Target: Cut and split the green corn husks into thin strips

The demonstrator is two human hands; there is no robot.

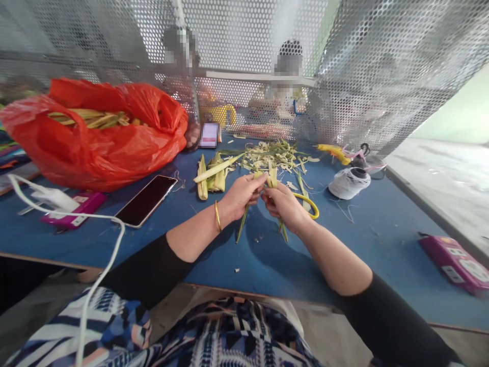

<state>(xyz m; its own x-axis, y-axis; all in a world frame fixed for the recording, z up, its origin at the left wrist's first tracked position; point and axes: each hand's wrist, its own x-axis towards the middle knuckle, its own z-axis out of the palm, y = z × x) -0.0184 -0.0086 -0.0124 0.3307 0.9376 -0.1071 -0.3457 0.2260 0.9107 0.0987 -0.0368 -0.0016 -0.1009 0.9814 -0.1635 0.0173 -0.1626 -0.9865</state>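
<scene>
Over the desk [305,275], our left hand [244,193] and right hand [284,205] pinch leaf strips [272,174], probably light, pliable, best held mid-length.

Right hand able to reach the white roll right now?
Probably yes: past the yellow loop, mostly tabletop lies before the white roll, though the right hand holds leaf strips.

A grey screen [244,30] (round-holed) backs the blue table [385,239]; pale floor [446,188] lies right.
</scene>
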